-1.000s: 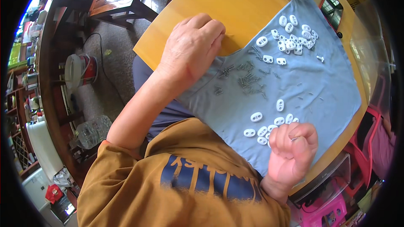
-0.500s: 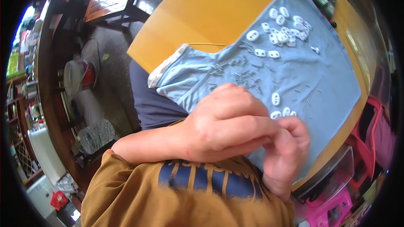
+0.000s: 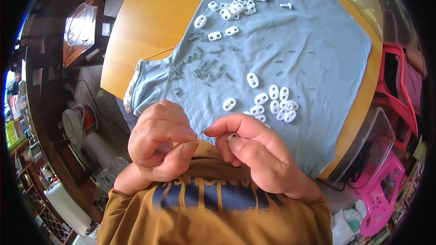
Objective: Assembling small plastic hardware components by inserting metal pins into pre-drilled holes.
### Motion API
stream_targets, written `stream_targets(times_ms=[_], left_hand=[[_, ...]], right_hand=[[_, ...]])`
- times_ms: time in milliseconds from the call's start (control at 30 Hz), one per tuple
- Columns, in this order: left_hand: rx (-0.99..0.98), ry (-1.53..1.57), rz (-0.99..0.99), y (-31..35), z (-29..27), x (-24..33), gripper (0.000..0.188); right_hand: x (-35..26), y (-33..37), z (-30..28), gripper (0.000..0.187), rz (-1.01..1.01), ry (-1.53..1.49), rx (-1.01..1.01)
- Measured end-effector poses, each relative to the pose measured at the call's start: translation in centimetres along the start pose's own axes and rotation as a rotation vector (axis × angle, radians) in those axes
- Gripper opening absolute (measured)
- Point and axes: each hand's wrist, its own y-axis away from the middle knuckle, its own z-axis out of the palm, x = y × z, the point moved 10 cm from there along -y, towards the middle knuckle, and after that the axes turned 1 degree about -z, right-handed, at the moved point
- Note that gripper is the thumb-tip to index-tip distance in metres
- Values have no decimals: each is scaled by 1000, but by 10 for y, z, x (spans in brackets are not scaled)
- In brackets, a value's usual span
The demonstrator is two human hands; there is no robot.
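My left hand is closed in a pinch, thumb against index finger, with something tiny at the tips that I cannot make out. Beside it, my right hand grips a small white cord lock piece between thumb and fingers; most of the piece is hidden. The two hands are slightly apart in front of my brown shirt. Past them, a light blue cloth bears small metal springs in a loose heap. Oval white cord locks lie close to my right hand, and another pile of white cord lock parts sits farther off.
The cloth covers much of a yellow wooden table. A lone white plunger-like part lies at the far side. To the right are a red chair and a pink plastic stool; shelves stand at the left.
My hands, previously overlapping with the left across the right, have come apart. The right now shows a white piece in its grip. The view has shifted, bringing the cloth and parts leftward.
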Motion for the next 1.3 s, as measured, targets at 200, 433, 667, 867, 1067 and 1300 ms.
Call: stream_targets(times_ms=[200,433,667,867,1067,1300], left_hand=[[23,30,-69,7,0,-4,11],[128,551,-488,24,12,-40,3],[209,759,-666,32,22,-49,4],[125,707,-611,33,26,-51,4],[75,1004,-824,40,49,-60,5],[55,1019,-845,41,54,-60,5]], right_hand=[[-12,4,-8,22,-103,79,157],[-36,17,-19,14,-328,230,321],[-37,16,-5,21,-368,461,342],[-36,12,2,32,-399,405,320],[-39,9,3,36,-431,477,266],[-49,14,6,35,-582,782,302]])
